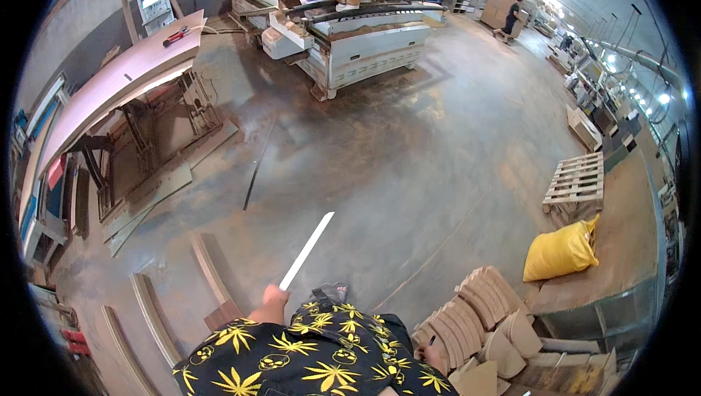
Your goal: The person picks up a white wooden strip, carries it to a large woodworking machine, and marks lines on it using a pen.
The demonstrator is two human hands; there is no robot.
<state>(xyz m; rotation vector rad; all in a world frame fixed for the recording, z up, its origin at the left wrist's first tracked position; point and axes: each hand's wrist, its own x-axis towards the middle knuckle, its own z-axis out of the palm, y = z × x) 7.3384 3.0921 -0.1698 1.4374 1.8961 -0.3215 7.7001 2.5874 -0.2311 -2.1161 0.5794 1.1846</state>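
Observation:
My left hand (pixel 274 298) is closed round the near end of a long, flat white strip (pixel 308 251), which slants forward and to the right. Low on the right is my right hand (pixel 436 356), beside a stack of curved brown wood-board pieces (pixel 453 329). A thin dark pen-like thing (pixel 432 340) sticks up from its fingers, too small to name surely. Several flat rounded board pieces (pixel 502 354) lie just right of that hand. My patterned black and yellow shirt hides part of the right arm.
Long narrow boards (pixel 155 317) stand at lower left. A workbench with a pale panel (pixel 120 75) is far left; a large white machine (pixel 376 53) stands ahead. To the right are a yellow sack (pixel 561 250) and a wooden pallet (pixel 575 181). A person (pixel 513 19) stands far off.

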